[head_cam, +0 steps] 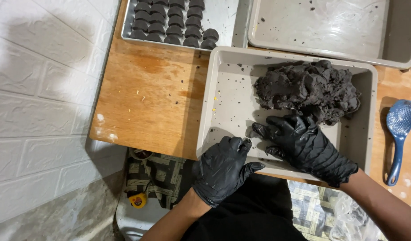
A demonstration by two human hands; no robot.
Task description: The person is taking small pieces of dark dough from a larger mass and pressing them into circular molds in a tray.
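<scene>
A wooden table [147, 98] fills the middle of the frame, with a white brick-pattern wall [40, 89] down the left. On the table, centre right, sits a grey plastic tray [223, 89]; a second, nearly bare grey tray [393, 44] lies at upper right, and a metal baking sheet [223, 18] with rows of dark moulded pieces [169, 24] at upper centre.

The mound of dark dough [308, 87] lies in the upper right part of the near tray, its long axis running left to right. The right hand [304, 143], black-gloved, is nearer: its fingers are spread, tips touching the mound's lower edge, dough lying just above them. The left hand [223, 169] rests curled at the tray's lower rim, fingers loosely bent, holding nothing visible. A blue scoop [400, 129] lies at far right, well apart.
</scene>
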